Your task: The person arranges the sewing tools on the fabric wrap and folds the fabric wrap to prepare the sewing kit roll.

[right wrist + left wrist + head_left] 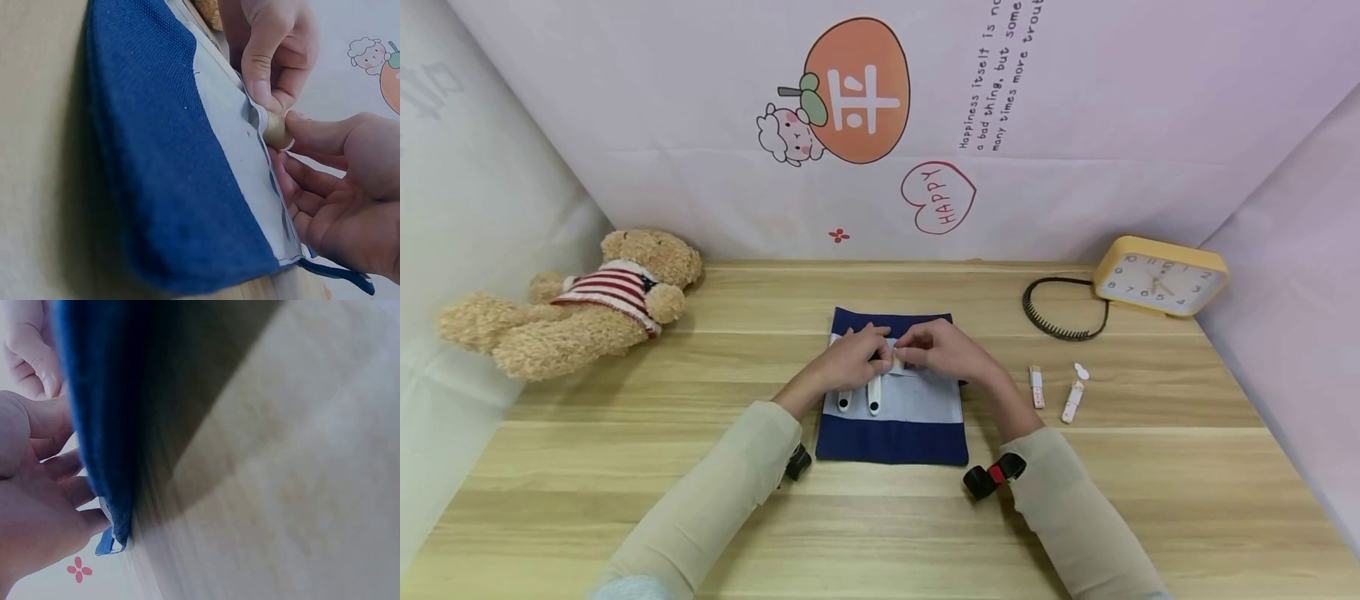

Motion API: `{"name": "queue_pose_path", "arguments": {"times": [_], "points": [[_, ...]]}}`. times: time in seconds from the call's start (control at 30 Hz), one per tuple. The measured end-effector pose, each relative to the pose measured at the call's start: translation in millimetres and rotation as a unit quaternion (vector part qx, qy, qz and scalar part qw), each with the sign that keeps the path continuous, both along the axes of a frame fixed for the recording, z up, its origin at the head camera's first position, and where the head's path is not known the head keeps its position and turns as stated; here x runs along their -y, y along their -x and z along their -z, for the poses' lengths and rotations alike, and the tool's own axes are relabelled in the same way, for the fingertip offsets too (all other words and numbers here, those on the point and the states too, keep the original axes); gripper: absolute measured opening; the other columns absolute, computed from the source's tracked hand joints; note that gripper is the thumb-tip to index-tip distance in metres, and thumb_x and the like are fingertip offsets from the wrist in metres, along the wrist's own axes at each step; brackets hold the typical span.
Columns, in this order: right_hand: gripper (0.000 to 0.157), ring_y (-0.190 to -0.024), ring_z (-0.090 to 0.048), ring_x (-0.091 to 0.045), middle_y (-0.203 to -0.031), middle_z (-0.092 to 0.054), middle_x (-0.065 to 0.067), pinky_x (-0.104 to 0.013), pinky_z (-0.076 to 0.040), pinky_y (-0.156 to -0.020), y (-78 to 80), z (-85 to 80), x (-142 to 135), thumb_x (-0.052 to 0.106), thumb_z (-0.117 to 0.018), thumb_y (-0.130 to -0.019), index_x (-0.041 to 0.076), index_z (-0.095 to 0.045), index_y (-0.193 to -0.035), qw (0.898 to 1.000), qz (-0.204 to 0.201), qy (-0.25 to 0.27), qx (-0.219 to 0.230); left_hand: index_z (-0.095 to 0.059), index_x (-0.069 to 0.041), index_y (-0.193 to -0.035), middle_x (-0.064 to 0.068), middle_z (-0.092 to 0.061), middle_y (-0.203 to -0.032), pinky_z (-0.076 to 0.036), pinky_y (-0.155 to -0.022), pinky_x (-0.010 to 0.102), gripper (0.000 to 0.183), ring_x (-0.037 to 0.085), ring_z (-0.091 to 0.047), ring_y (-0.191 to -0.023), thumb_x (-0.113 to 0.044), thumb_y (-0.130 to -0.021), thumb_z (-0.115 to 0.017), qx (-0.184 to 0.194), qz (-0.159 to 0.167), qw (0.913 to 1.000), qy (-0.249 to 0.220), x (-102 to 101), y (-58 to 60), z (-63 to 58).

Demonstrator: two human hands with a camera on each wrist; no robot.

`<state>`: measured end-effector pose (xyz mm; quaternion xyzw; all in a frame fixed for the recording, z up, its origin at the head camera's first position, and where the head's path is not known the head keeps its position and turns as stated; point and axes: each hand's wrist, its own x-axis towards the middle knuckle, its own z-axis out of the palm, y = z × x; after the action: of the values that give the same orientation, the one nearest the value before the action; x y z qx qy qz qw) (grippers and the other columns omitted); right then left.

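Observation:
A dark blue fabric pouch (pixel 891 442) lies spread on the table, a pale grey pocket panel (pixel 925 398) across its middle. My right hand (pixel 947 350) pinches a small beige thread spool (pixel 277 131) between thumb and fingers at the pocket's opening. In the right wrist view, the spool's near end overlaps the white pocket edge. Beside it, my left hand (pixel 853 358) pinches that edge with thumb and forefinger. Two white handles (pixel 874 396) with black dots stick out below the left hand, their upper parts hidden. The left wrist view shows the pouch's blue side (pixel 103 412) next to my fingers.
Right of the pouch lie two small white-and-pink strips (pixel 1037 387) and a little white piece (pixel 1081 371). Behind them are a black toothed headband (pixel 1067 335) and a yellow clock (pixel 1161 275). A teddy bear (pixel 602 300) lies at the back left, near the printed wall cloth.

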<state>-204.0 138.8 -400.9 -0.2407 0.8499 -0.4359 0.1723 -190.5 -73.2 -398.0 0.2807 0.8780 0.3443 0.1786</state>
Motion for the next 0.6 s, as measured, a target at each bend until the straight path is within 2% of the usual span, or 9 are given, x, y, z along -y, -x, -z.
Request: {"name": "queue_pose_path", "arguments": {"times": [0.27, 0.6], "points": [[0.022, -0.069, -0.053, -0.017, -0.086, -0.067, -0.005, -0.029, -0.042, -0.063, -0.1, -3.5, 3.1, 0.014, -0.059, -0.103, 0.0, -0.074, -0.112, 0.999, 0.0, -0.031, 0.014, -0.06, -0.006, -0.085, 0.023, -0.036, -0.157, -0.001, -0.119, 0.062, 0.02, 0.043, -0.014, -0.151, -0.004, -0.104, -0.054, 0.005, 0.0, 1.0, 0.0, -0.9, 0.3, 0.0], [0.022, -0.071, -0.052, -0.017, -0.083, -0.065, -0.003, -0.03, -0.04, -0.065, 2.3, -6.4, 7.7, 0.012, -0.056, -0.103, 0.003, -0.077, -0.104, 0.996, -0.019, -0.081, -0.023, -0.051, -0.008, -0.075, 0.022, -0.034, -0.159, 0.0, -0.119, 0.061, 0.03, 0.042, -0.011, -0.152, -0.002, -0.105, -0.047, 0.005, 0.011, 0.9999, 0.003, -1.3, -1.2, -0.5]]}}
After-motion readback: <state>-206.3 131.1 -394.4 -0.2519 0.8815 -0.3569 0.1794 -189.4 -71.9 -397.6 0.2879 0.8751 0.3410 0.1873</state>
